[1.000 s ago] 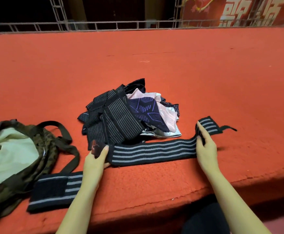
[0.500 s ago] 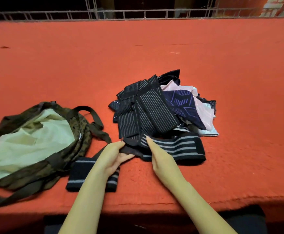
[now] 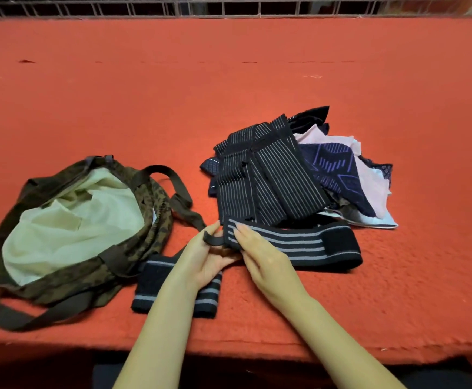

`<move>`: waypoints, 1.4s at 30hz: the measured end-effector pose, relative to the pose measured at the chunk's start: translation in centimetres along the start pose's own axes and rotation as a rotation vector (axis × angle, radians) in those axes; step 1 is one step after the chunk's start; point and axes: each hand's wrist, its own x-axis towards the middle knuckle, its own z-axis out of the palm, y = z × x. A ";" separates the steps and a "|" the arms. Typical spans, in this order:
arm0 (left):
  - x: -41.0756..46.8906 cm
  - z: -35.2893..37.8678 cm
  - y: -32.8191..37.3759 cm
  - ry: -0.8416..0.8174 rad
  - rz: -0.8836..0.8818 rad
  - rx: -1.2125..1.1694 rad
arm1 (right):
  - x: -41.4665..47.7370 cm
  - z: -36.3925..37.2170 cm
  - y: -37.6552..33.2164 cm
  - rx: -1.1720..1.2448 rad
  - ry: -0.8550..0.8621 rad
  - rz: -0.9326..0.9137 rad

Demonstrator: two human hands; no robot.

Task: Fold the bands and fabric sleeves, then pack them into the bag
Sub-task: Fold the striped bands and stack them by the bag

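Note:
A black band with grey stripes (image 3: 308, 244) lies folded in half on the red carpet. My left hand (image 3: 204, 258) pinches its small black end loop at the left end. My right hand (image 3: 263, 255) lies flat on the band's left part, fingers straight. A second folded striped band (image 3: 150, 290) sits under my left forearm. Behind them is a pile of dark striped bands and pink and navy fabric sleeves (image 3: 293, 169). An open camouflage bag (image 3: 69, 220) with a pale lining lies at the left.
The bag's dark straps (image 3: 178, 200) trail toward the band. The red carpeted platform (image 3: 229, 80) stretches far back to a metal railing (image 3: 229, 8). Its front edge (image 3: 257, 349) runs just below my forearms.
The band, stretched out long a second ago, is now folded in half. My right hand brought its right end over to the left, and my left hand took the end loop.

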 end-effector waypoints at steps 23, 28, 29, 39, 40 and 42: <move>0.9 1.0 -1.9 0.357 0.379 0.807 | -1.0 -4.8 3.6 -0.271 -0.452 0.302; 0.4 3.0 -2.0 0.520 0.425 1.300 | -2.6 -7.6 5.9 -0.175 -0.114 0.276; 0.3 3.5 -2.2 0.586 0.433 1.446 | -3.2 -8.3 6.7 -0.259 -0.033 0.260; 0.8 12.5 -8.3 0.023 0.654 1.555 | -6.3 -10.2 9.5 0.186 0.298 0.550; 1.2 13.0 -9.2 0.008 0.653 1.553 | -6.3 -10.3 9.4 0.252 0.324 0.612; 1.9 13.5 -10.5 0.058 0.698 1.572 | -6.3 -10.4 9.4 0.313 0.357 0.691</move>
